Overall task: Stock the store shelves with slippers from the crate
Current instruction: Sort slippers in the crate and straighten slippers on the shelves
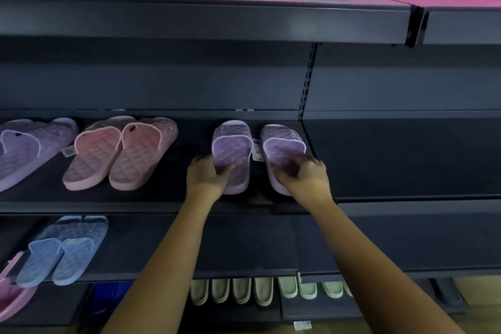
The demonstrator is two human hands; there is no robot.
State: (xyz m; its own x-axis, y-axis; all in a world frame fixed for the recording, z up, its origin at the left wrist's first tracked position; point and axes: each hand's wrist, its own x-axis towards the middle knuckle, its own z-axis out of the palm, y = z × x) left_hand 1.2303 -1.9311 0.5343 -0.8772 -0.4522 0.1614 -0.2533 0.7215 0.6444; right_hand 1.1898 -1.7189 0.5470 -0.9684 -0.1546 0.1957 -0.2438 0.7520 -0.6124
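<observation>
Shelf [162, 198] in the middle carries the left lilac slipper [231, 144] and, at its 3 o'clock, the right lilac slipper [283, 144]. My left hand [206, 175] grips the first at the heel, fingers curled round it; my right hand [306, 173] grips the second likewise.

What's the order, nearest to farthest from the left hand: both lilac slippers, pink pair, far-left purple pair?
1. Left lilac slipper, gripped by the left hand.
2. Right lilac slipper, just right, in the right hand.
3. Pink pair, further left.
4. Purple pair, far left.
</observation>
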